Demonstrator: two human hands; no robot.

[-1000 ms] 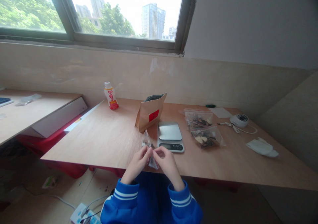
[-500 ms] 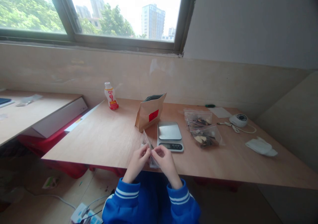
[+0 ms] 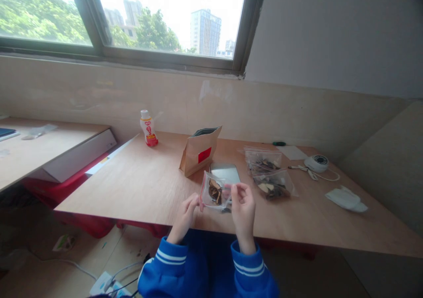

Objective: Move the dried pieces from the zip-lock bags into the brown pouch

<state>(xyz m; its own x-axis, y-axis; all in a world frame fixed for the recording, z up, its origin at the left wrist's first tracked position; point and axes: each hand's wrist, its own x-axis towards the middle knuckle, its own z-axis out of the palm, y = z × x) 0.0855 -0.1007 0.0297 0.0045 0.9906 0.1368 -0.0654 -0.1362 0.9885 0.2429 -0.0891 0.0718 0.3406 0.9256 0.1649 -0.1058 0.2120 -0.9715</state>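
A clear zip bag [image 3: 215, 193] with brown dried pieces in it is held up between my hands, its red-edged end toward the left. My left hand [image 3: 185, 214] pinches the bag at that red edge. At the bag's other end, my right hand [image 3: 243, 210] is closed on the plastic. Behind the bag lies a kitchen scale [image 3: 228, 171], its steel plate partly showing and its front panel mostly covered. A brown kraft paper pouch [image 3: 200, 152] with a red label stands with its top open, just beyond the bag and to the left of the scale.
Several filled zip bags [image 3: 274, 188] lie right of the scale. Farther right are a white dome camera [image 3: 316, 163] with its cable and a folded white tissue [image 3: 346, 199]. A drink bottle [image 3: 149, 130] stands at the back left, and a green-handled tool [image 3: 279, 143] by the wall.
My hands have moved apart, the right one going rightward. The zip bag has swung from edge-on to broadside, lifted in front of the scale, showing its contents.
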